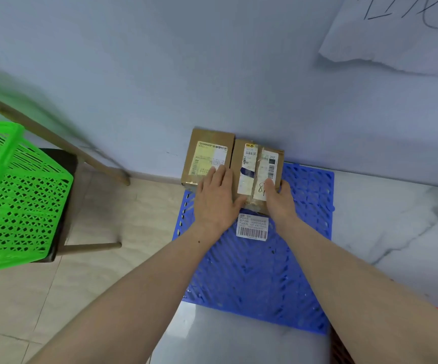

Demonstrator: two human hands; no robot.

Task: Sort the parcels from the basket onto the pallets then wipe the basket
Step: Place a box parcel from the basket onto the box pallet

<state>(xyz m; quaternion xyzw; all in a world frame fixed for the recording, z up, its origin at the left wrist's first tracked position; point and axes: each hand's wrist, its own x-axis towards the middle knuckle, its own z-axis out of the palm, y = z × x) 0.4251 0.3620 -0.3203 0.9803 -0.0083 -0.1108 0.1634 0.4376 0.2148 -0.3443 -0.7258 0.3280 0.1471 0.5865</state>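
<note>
wooden chair (65, 179) on tiled floor (102, 271); paper sheet (401, 35) on wall (160, 61).

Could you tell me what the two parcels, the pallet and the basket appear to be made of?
Parcels: brown cardboard, matte, with paper labels and glossy tape. Pallet: blue moulded plastic, seemingly rigid, slotted grid with slight sheen. Basket: bright green plastic lattice, probably moulded.

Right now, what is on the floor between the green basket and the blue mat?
In the head view, beige floor tiles and a wooden chair leg lie between the green basket and the blue pallet; no parcel lies there.
</note>
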